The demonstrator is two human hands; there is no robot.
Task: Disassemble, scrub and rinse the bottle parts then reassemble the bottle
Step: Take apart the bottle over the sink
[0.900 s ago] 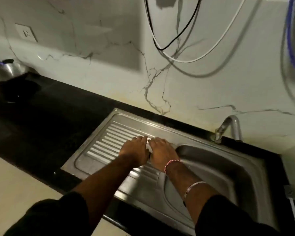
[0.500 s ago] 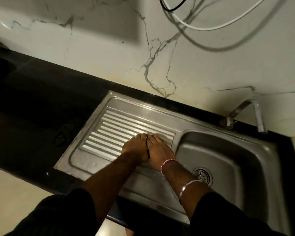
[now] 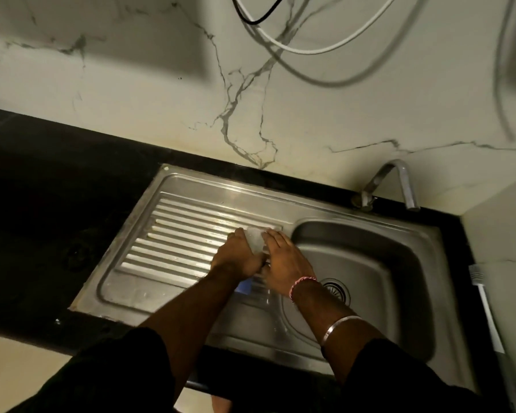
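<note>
A clear bottle [image 3: 255,242] lies on the ribbed drainboard [image 3: 179,234] beside the sink basin [image 3: 370,263], its blue cap [image 3: 246,286] toward the person. The left hand [image 3: 236,257] and right hand [image 3: 283,263] wrap around it from either side. A tap [image 3: 399,183] stands behind the dark bench [image 3: 42,204].
</note>
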